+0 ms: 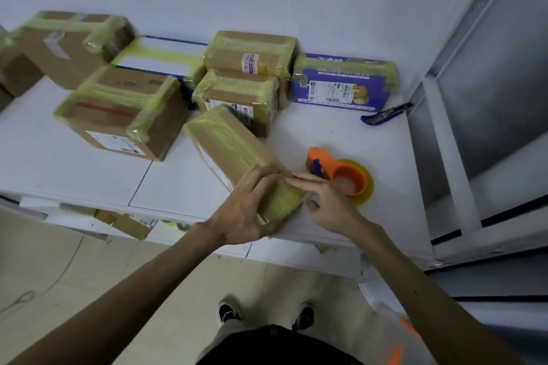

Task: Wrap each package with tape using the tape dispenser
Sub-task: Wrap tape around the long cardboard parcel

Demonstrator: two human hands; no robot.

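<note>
Your left hand lies spread over the near end of the long package at the centre of the frame, fingers nearly straight, thumb against its end. Your right hand presses flat, straight fingers onto the yellowish tape at the package's right edge. Neither hand clamps anything. The tape dispenser lies on the table just right of your right hand, untouched. The package's near end sits close to the table's front edge, so a hard sideways push could slide it off. Rub unevenly and the tape may wrinkle or lift at the corner.
</note>
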